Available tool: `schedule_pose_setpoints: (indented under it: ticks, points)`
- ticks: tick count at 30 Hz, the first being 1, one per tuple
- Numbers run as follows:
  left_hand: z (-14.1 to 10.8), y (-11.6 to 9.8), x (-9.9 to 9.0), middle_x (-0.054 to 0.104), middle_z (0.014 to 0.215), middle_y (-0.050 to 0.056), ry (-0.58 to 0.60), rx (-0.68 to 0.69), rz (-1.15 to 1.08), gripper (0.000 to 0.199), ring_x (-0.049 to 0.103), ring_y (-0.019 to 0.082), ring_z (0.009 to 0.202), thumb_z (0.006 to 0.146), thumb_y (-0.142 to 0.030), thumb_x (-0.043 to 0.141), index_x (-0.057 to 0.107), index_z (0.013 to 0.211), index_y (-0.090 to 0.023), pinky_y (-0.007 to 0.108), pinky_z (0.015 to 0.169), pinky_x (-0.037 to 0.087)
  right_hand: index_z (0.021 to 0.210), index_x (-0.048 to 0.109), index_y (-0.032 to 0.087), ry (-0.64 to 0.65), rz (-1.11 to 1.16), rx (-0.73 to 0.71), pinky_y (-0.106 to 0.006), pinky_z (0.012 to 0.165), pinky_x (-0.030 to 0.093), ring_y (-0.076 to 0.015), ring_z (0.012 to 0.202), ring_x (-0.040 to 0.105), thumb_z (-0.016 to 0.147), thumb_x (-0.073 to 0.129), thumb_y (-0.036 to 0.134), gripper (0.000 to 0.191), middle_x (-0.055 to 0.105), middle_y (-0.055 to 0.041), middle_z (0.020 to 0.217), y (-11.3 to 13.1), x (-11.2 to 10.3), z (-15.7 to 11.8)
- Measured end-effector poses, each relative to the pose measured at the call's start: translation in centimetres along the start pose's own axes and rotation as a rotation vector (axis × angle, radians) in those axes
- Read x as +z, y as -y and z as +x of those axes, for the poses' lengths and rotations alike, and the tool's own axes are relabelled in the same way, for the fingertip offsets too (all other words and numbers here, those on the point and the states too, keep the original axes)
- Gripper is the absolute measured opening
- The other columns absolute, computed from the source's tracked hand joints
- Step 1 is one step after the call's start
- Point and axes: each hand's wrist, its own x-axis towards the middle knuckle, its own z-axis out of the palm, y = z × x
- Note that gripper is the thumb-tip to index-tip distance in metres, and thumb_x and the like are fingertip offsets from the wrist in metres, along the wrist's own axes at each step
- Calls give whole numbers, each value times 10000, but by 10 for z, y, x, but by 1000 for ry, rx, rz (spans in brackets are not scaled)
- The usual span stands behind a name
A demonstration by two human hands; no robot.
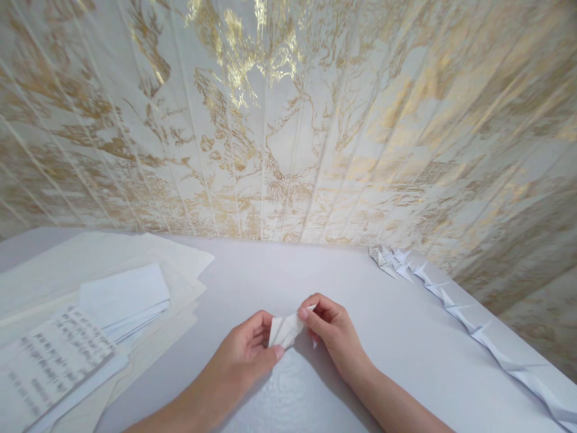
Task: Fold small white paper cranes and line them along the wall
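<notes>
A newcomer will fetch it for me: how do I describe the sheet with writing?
On the left of the table, find the large pale sheets. Nearer the camera than the small blank stack lies the written sheet. Its rows of dark writing set it apart.

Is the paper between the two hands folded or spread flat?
Folded: the paper is small, with creases and a narrow point.

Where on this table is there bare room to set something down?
The table looks bare beyond the left hand and right hand, up to the patterned backdrop, and between the right forearm and the folded paper shapes. Crowded: the left side, under pale sheets, and the right edge.
</notes>
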Motion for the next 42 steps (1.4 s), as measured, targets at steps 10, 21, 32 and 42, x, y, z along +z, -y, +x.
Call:
schedule_pose_setpoints:
  ticks: [10, 21, 32, 42]
  points:
    - [-15, -12, -9, 660, 1189, 148, 18, 702, 1373, 375, 548, 288, 1208, 777, 21, 426, 605, 1069, -132, 452, 1078, 367, 943, 615, 194, 8, -341, -247, -269, 710, 404, -147, 747, 503, 782, 509, 101, 214, 538, 6, 821, -6, 0, -4]
    - [-19, -35, -11, 578, 1224, 57, 192, -4, 967, 431, 559, 264, 1142, 623, -116, 590, 633, 1039, -224, 375, 1001, 431, 983, 523, 216, 285, -533, -371, -291, 797, 437, -167, 855, 537, 747, 487, 12, 314, 585, -20, 934, 0, 8, -22]
    - [-9, -28, -22, 581, 1021, 30, 178, 71, 911, 172, 576, 203, 969, 762, -115, 502, 553, 900, -205, 307, 862, 431, 948, 515, 209, 468, -595, -527, -355, 844, 409, -221, 923, 534, 651, 486, 41, 343, 613, -54, 963, 10, 10, -20]
    - [-2, -6, -22, 554, 914, 2, 21, 269, 1052, 162, 537, 197, 921, 876, -76, 510, 515, 773, -202, 303, 816, 398, 897, 562, 189, 368, -759, -426, -344, 811, 374, -206, 890, 494, 710, 430, -77, 351, 591, -37, 888, 3, 8, -17]
